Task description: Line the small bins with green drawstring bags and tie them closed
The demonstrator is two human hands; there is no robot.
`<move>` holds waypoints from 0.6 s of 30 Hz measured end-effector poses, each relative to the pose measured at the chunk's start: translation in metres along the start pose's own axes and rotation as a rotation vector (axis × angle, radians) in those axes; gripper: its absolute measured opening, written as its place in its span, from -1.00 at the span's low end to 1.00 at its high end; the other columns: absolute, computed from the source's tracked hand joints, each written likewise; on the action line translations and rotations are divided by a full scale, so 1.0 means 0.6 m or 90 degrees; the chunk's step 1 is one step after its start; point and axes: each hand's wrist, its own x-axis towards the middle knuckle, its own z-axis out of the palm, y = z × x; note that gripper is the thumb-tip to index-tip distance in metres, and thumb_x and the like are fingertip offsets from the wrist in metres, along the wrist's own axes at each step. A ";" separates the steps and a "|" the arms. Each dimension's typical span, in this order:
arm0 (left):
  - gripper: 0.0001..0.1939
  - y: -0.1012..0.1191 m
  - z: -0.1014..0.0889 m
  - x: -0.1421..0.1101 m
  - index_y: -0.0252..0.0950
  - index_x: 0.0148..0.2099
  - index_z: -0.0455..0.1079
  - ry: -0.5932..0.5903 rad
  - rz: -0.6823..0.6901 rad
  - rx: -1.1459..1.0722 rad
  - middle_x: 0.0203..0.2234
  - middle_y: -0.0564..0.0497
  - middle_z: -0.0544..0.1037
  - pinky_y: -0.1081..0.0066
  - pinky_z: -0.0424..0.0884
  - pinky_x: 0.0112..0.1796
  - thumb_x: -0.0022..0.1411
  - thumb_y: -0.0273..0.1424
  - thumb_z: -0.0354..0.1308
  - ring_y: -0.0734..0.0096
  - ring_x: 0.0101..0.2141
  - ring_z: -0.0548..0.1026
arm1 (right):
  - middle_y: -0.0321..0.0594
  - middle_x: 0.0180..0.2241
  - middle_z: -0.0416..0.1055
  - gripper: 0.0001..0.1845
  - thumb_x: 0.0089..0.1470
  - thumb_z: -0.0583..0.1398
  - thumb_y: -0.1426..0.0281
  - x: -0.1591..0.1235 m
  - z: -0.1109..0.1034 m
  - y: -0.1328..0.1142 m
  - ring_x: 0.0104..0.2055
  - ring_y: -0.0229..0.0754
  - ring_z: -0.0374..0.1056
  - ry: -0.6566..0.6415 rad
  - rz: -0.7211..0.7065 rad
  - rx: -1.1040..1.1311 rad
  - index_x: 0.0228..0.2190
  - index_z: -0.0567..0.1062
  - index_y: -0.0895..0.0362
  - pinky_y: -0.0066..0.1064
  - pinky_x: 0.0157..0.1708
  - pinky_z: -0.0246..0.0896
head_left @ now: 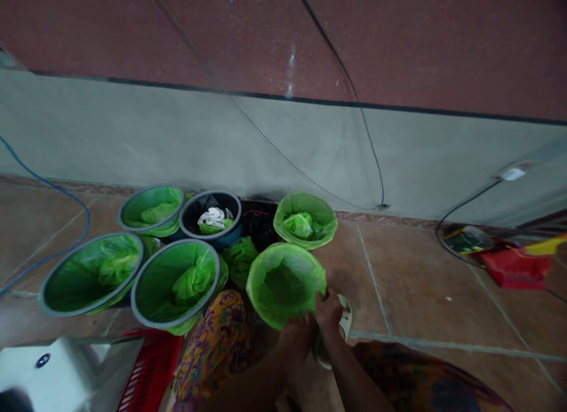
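Observation:
In front of my knees stands a bin (pixel 286 285) lined with a thin green plastic bag, its liner folded over the rim. My left hand (pixel 297 332) is at the near edge of this rim, fingers closed on the bag. At the right edge of the same rim, my right hand (pixel 328 309) pinches the liner. The inside of the bin looks dark green, with no loose bag visible in it. Another green-lined bin (pixel 305 220) is just behind, against the wall, with a crumpled green bag inside.
To the left are several grey-rimmed bins (pixel 175 285), green-lined; a black-lined one (pixel 210 217) holds white scraps. A red basket (pixel 150 365) and a white object (pixel 48 370) lie lower left. A blue cable (pixel 84 223) crosses the floor. Red and yellow items (pixel 514 267) lie right.

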 end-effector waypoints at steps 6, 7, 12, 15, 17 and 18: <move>-0.54 -0.001 -0.018 -0.001 -0.40 0.22 0.32 -0.063 0.004 -0.057 -0.08 -0.22 0.59 0.24 0.45 -0.16 0.32 -0.61 -0.09 0.13 -0.14 0.56 | 0.08 -0.29 0.56 -0.70 0.07 0.08 0.51 0.003 0.014 -0.008 -0.22 0.01 0.50 -0.036 0.057 -0.097 -0.15 0.46 0.28 -0.35 -0.32 0.23; -0.55 -0.001 -0.019 -0.003 -0.39 0.20 0.33 -0.059 0.010 -0.058 -0.08 -0.22 0.58 0.25 0.44 -0.17 0.31 -0.61 -0.06 0.13 -0.14 0.56 | 0.08 -0.29 0.56 -0.69 0.07 0.07 0.52 0.004 0.014 -0.010 -0.24 0.01 0.50 -0.046 0.076 -0.094 -0.14 0.45 0.30 -0.35 -0.34 0.22; -0.59 -0.032 -0.025 -0.016 -0.40 0.17 0.36 -0.061 0.055 -0.063 -0.08 -0.24 0.58 0.24 0.40 -0.13 0.29 -0.53 0.03 0.10 -0.13 0.55 | 0.20 -0.16 0.55 -0.50 0.01 0.25 0.34 -0.002 0.002 -0.013 -0.14 0.09 0.50 -0.066 0.065 -0.020 -0.04 0.43 0.37 -0.32 -0.26 0.28; -0.61 -0.064 -0.028 -0.027 -0.40 0.16 0.38 -0.095 0.079 -0.069 -0.11 -0.20 0.60 0.22 0.39 -0.06 0.32 -0.49 -0.02 0.10 -0.11 0.55 | 0.20 -0.10 0.54 -0.33 -0.02 0.27 0.09 -0.010 -0.013 -0.008 -0.11 0.11 0.49 0.005 0.045 0.058 -0.01 0.44 0.33 -0.29 -0.24 0.29; -0.59 -0.077 -0.034 -0.034 -0.39 0.18 0.36 -0.119 0.069 -0.060 -0.09 -0.19 0.60 0.16 0.36 0.03 0.32 -0.50 -0.04 0.10 -0.08 0.55 | 0.14 -0.17 0.56 -0.39 0.10 0.12 0.01 -0.011 -0.022 -0.003 -0.17 0.08 0.49 0.051 0.084 0.093 -0.06 0.48 0.26 -0.29 -0.30 0.28; -0.57 -0.078 -0.039 -0.037 -0.39 0.21 0.33 -0.122 0.053 -0.052 -0.05 -0.20 0.58 0.12 0.33 0.07 0.32 -0.52 -0.05 0.09 -0.04 0.54 | 0.11 -0.21 0.57 -0.41 0.16 0.04 0.00 -0.010 -0.026 0.000 -0.22 0.06 0.49 0.065 0.110 0.097 -0.10 0.51 0.24 -0.29 -0.33 0.26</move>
